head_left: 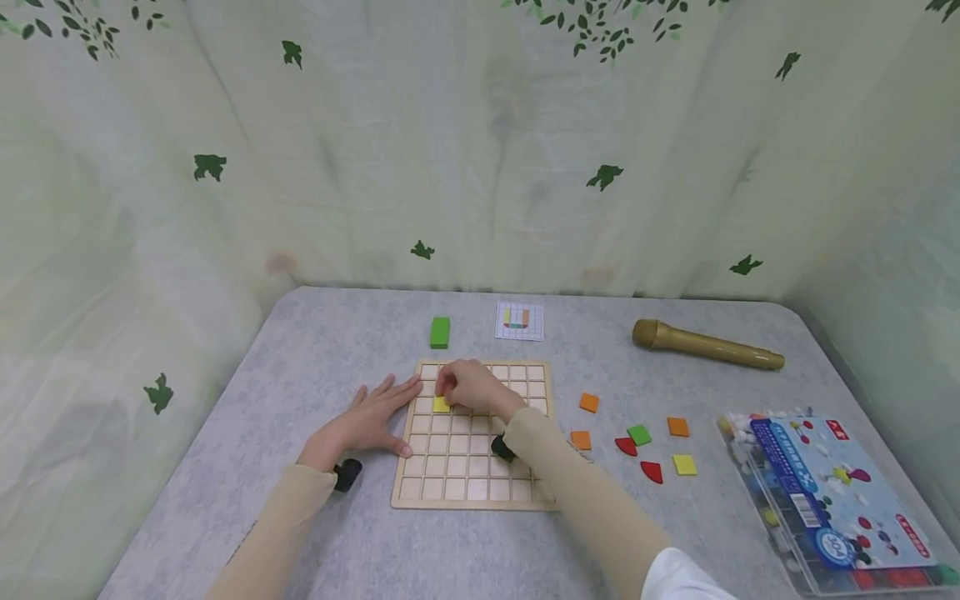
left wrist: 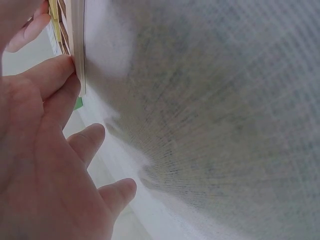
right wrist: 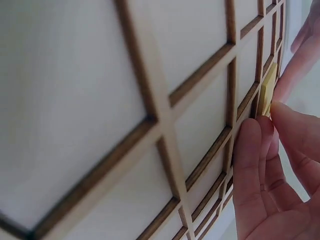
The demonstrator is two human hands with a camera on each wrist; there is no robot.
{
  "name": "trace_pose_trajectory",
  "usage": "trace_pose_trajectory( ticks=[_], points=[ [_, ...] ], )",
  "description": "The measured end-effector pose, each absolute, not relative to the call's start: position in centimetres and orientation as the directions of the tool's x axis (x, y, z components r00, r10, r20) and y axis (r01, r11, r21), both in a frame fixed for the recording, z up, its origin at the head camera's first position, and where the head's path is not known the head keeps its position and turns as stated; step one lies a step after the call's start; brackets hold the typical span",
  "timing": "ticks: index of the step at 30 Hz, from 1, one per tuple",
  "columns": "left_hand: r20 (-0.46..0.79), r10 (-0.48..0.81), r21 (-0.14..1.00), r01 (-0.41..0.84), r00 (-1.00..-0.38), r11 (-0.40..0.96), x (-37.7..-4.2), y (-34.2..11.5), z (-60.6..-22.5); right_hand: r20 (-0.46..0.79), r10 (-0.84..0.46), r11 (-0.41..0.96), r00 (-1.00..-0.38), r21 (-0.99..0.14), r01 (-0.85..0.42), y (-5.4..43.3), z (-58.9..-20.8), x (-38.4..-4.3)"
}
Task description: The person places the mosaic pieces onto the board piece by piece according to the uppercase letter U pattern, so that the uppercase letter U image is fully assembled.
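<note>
A wooden grid board (head_left: 472,505) with square cells lies flat on the table. My left hand (head_left: 363,421) is spread at its left side, index finger and thumb at the edge. The left wrist view shows fingertips of that hand (left wrist: 55,160) against the board's side (left wrist: 78,45). Over the upper left cells, my right hand (head_left: 476,389) pinches a yellow square tile (head_left: 440,405). Up close in the right wrist view, thumb and fingers meet at the near end of the tile (right wrist: 268,87), which sits at the grid's surface.
Right of the board lie orange tiles (head_left: 589,402), red quarter-circle pieces (head_left: 652,472), a green tile (head_left: 639,434) and another yellow tile (head_left: 684,464). Behind it are a green block (head_left: 440,332) and a pattern card (head_left: 519,333). A wooden stick (head_left: 708,344) and a plastic box (head_left: 847,492) lie farther right.
</note>
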State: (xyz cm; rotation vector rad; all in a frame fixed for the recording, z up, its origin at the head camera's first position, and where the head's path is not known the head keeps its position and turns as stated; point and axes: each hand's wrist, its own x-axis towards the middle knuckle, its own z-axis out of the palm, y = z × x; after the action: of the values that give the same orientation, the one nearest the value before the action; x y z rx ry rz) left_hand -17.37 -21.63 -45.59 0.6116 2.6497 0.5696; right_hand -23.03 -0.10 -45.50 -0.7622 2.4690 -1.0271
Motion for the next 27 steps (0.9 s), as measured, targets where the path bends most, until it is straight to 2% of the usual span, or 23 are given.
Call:
trace_pose_trajectory(
  ticks=[8, 18, 27],
  points=[
    [-0.261, 0.473, 0.448, 0.328, -0.842, 0.831, -17.5, -21.7, -45.6, -0.091, -0.614, 0.502, -0.784, -0.811, -0.299, 1.5, -45.5, -23.0],
    [-0.266, 0.475, 0.461, 0.322, -0.839, 0.827, -17.4, -21.5, -45.6, -0.072, -0.646, 0.312, -0.76, -0.934, -0.176, 7.2, -44.4, -23.0],
    [-0.254, 0.485, 0.469, 0.332, -0.837, 0.818, -17.5, -21.5, -45.8, -0.108, -0.617, 0.319, -0.78, -0.94, -0.122, 12.7, -43.7, -22.5]
  ],
)
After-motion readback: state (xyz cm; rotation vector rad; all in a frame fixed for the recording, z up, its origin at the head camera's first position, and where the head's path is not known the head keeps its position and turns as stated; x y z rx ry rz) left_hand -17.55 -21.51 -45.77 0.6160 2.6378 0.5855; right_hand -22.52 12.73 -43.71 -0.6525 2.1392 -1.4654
